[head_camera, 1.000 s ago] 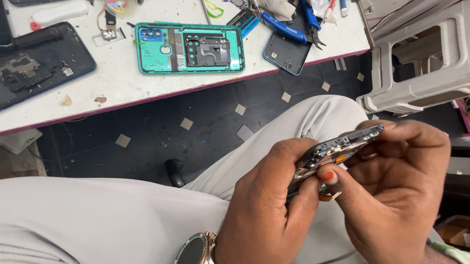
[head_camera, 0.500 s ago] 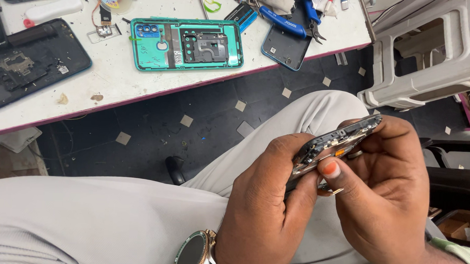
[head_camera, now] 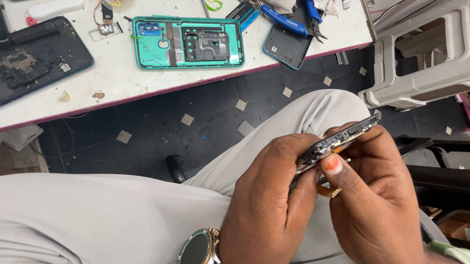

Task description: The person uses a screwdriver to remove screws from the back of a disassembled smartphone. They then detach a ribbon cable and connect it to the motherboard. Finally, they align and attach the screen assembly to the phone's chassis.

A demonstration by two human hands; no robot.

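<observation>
The floor (head_camera: 204, 109) was dark tile with pale flecks, and a white bench (head_camera: 142, 75) stood over it. Nearest me, the person sat in pale trousers (head_camera: 83, 220), a round watch (head_camera: 195, 251) on the left wrist. Both hands met above the lap around an opened phone (head_camera: 336, 143), held edge-on and tilted up to the right. The left hand (head_camera: 266, 202) gripped its lower end, fingers curled close together round the frame. The right hand (head_camera: 379, 207) cupped the upper end; its thumb (head_camera: 333, 165) pressed flat on the edge, the other fingers closed behind. A small tan strip (head_camera: 328, 191) hung below, beside the thumb.

To my eye such work wanted a steady left grip and light, even thumb pressure, so the thin frame would not flex.

Farther off, the bench held a teal back cover (head_camera: 186, 43), a dark panel (head_camera: 27, 59) and blue pliers (head_camera: 287, 21). A grey stool (head_camera: 434, 56) stood to the right.
</observation>
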